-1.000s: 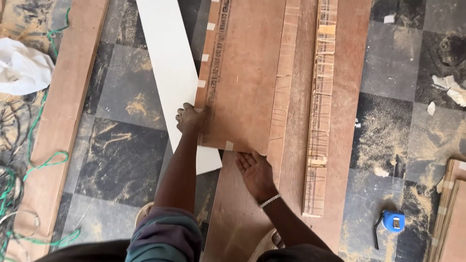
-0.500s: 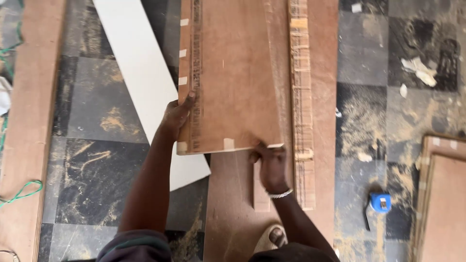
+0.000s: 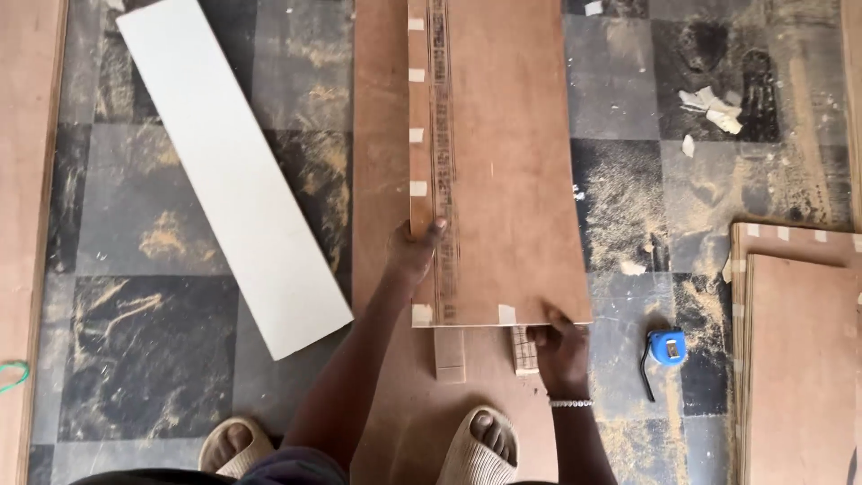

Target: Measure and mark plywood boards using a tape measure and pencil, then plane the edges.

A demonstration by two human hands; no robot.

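Left hand (image 3: 415, 251) grip clamped on the brown rectangular plywood panel's (image 3: 503, 162) left edge; right hand (image 3: 558, 346) grip pinches its near edge.

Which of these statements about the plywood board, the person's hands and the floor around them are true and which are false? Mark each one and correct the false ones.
1. The left hand grips the plywood board at its left edge. True.
2. The right hand rests on the blue tape measure. False: it holds the board's near edge, and the tape measure lies apart on the floor.
3. A white board lies left of the plywood board. True.
4. The person is barefoot. False: a sandal shows on each foot.
5. A bracelet circles the right wrist. True.
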